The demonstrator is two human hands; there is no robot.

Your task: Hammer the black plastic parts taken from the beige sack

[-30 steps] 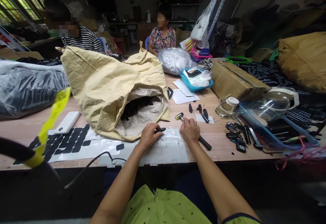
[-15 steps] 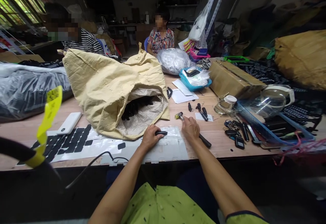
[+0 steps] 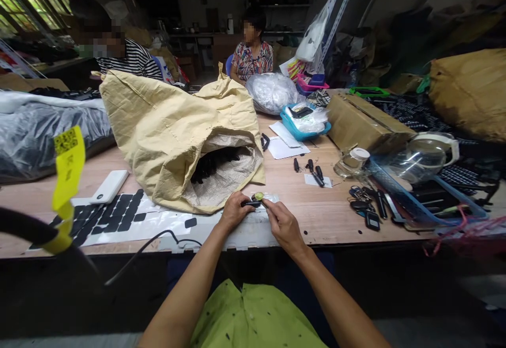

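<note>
My left hand (image 3: pixel 233 211) is closed, pinching a small black piece (image 3: pixel 250 204) down on a clear plastic sheet (image 3: pixel 253 229) at the table's near edge. My right hand (image 3: pixel 283 225) is closed round a small hammer. Its yellowish head (image 3: pixel 259 196) sits right over the black piece, and the handle is hidden in my fist. Just behind both hands lies an open tan sack (image 3: pixel 177 126) with dark parts (image 3: pixel 215 162) inside.
White sheets of black pads (image 3: pixel 113 216) and a white power bank (image 3: pixel 108 186) lie to the left. Small black tools (image 3: pixel 314 171), keys (image 3: pixel 367 208), a jar (image 3: pixel 351 162), a blue tray (image 3: pixel 302 121) and a cardboard box (image 3: pixel 363 121) are to the right. Two people sit across the table.
My right hand picked the hammer up off the table and carried it left, so its head now sits over the black piece in my left hand. The left hand barely moved.
</note>
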